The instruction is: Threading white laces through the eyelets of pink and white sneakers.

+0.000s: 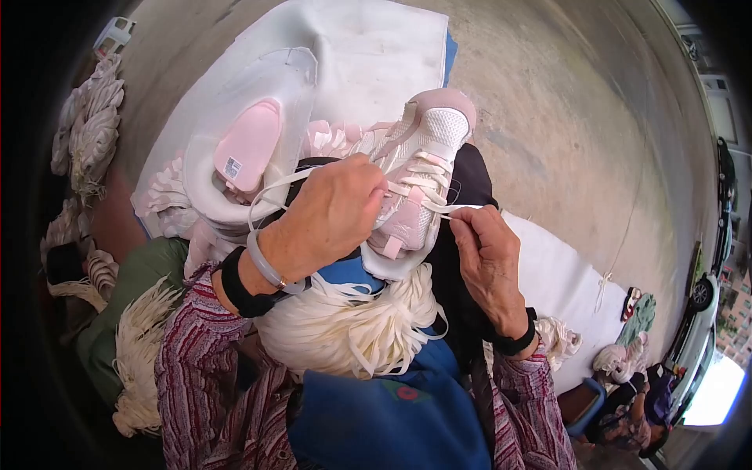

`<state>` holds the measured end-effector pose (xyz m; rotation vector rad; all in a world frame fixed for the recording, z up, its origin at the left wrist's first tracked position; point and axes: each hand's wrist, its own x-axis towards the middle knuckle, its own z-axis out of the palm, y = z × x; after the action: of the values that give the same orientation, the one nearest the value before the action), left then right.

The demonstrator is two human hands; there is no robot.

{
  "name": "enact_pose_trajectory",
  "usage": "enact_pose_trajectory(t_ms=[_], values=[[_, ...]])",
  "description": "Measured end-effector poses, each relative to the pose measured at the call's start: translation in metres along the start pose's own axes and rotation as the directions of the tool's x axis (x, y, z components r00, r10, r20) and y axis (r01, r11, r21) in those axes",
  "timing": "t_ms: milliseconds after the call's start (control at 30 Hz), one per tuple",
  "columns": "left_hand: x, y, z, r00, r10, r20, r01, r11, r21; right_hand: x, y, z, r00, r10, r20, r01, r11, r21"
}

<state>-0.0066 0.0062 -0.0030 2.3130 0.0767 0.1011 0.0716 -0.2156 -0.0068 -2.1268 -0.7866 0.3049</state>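
A white and pink sneaker upper (427, 149) lies over my lap, its toe pointing away and its tongue toward me. A flat white shoelace (440, 205) runs through its eyelets. My left hand (333, 207) is closed at the left eyelet row; a loose lace length loops back beside its wrist, but the fingertips are partly hidden. On the right, my right hand (487, 254) pinches the shoelace between thumb and forefinger, just off the shoe's edge. Below the shoe, a thick bundle of cream laces (352, 321) rests on my blue apron (384, 423).
A white padded piece with a pink oval panel (249, 149) lies at left, beside pink and white shoe parts (168, 196). White sheeting (384, 55) spreads beyond. More laces (145, 345) hang over green cloth at left. Bundled shoe parts (94, 129) stand farther left; a car (701, 352) is far right.
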Motion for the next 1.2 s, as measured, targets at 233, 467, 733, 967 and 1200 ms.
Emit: enact_pose_trajectory(t_ms=[233, 467, 733, 967, 1200], values=[[0.002, -0.003, -0.008, 0.969, -0.214, 0.124, 0.230, 0.964, -0.132, 0.000, 0.006, 0.005, 0.998, 0.058, 0.002, -0.058, 0.986, 0.159], [0.010, 0.021, -0.006, 0.988, 0.056, 0.144, -0.095, 0.955, 0.281, 0.002, 0.010, 0.003, 0.999, -0.042, 0.012, 0.041, 0.995, 0.090], [0.011, 0.013, 0.003, 0.987, 0.080, 0.141, -0.118, 0.953, 0.281, 0.007, -0.009, -0.003, 0.956, -0.208, 0.207, 0.263, 0.919, -0.292], [-0.011, 0.015, -0.003, 0.980, -0.196, -0.025, 0.195, 0.980, -0.047, 0.012, 0.005, 0.004, 0.971, -0.213, 0.106, 0.220, 0.973, -0.069], [-0.023, 0.030, 0.005, 0.982, 0.171, -0.086, -0.122, 0.904, 0.410, 0.004, 0.002, 0.014, 0.993, -0.104, 0.062, 0.115, 0.973, -0.199]])
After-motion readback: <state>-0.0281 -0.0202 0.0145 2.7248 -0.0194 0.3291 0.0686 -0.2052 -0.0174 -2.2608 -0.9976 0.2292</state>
